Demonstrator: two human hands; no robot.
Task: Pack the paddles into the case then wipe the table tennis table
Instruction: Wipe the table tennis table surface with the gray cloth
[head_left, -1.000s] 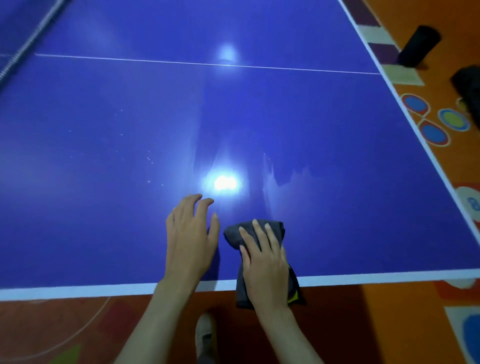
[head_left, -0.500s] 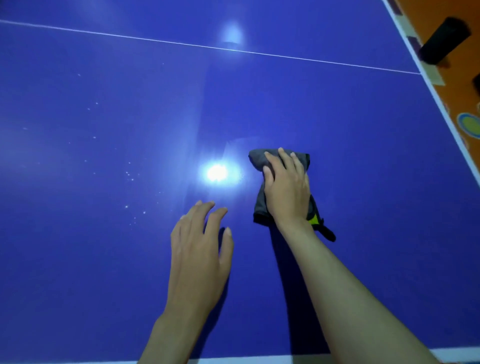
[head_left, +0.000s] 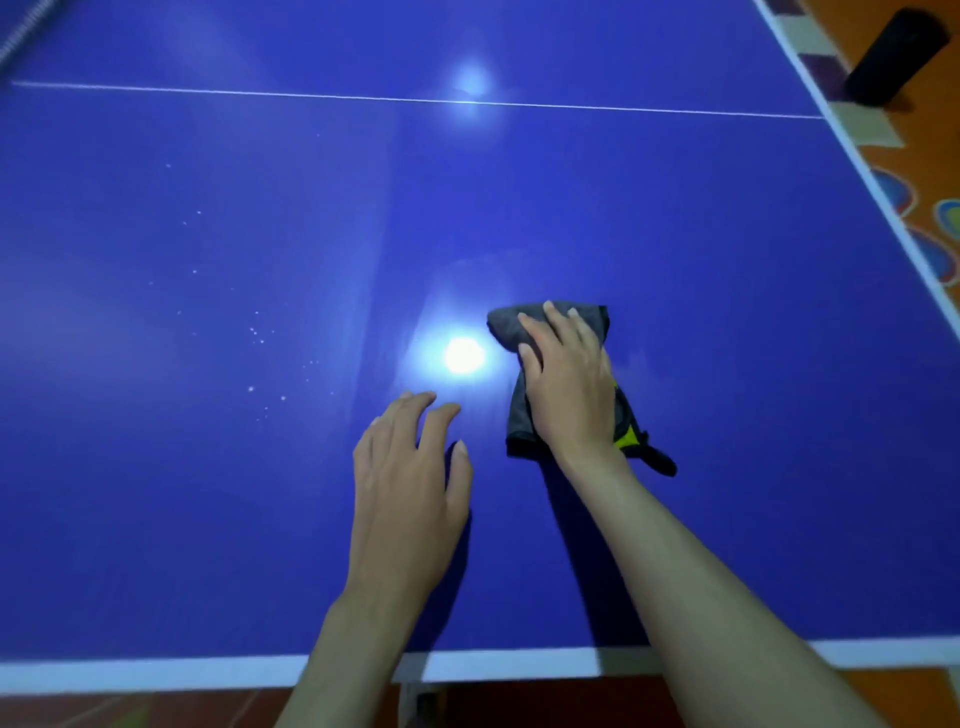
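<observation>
Blue table tennis table (head_left: 208, 467) fills nearly the whole head view, its white near edge running across the bottom of the frame and its white right edge slanting down from the upper right. A thin white line crosses the surface near the top. Right of centre, the right hand (head_left: 569, 387) lies flat on a bunched grey cloth (head_left: 511, 325), fingers straight and pressing it against the table; a yellow and black corner of the cloth sticks out just beside the wrist. The left hand (head_left: 410, 493) rests palm down on the bare surface at lower centre, fingers spread and loosely bent, holding nothing, near the cloth but apart from it. A bright light reflection (head_left: 464, 355) sits on the table between the two hands. Small white specks (head_left: 254, 332) dot the surface in the left half. A dark cylindrical object (head_left: 893, 57) lies on the patterned orange floor (head_left: 930, 156) in the upper right corner, off the table.
</observation>
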